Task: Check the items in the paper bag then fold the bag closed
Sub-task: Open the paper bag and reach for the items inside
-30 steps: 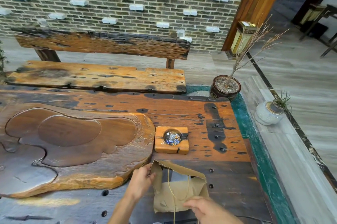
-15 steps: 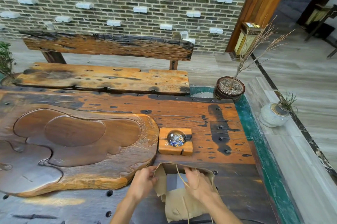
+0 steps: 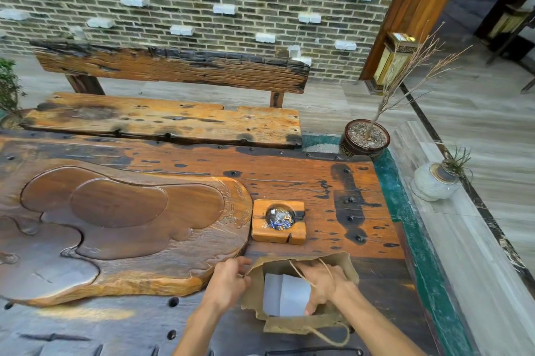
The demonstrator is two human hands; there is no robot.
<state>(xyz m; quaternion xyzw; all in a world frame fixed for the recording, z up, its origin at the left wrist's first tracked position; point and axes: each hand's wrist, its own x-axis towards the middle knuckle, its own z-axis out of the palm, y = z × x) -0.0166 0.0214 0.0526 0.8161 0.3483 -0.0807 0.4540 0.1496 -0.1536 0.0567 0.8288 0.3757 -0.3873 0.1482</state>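
A: Where is the paper bag (image 3: 301,324)?

B: It lies on the counter (image 3: 289,176), mouth open. The left hand (image 3: 228,283) pinches the left rim. The right hand (image 3: 325,280) is inside, fingers closed on the white item (image 3: 285,295).

A: How to check well?

B: I think: keep the rim wide, lift the item gently, avoid the twine handles (image 3: 333,339).

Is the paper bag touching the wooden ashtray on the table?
Apart. The head view shows a strip of bare table between the paper bag and the wooden ashtray.
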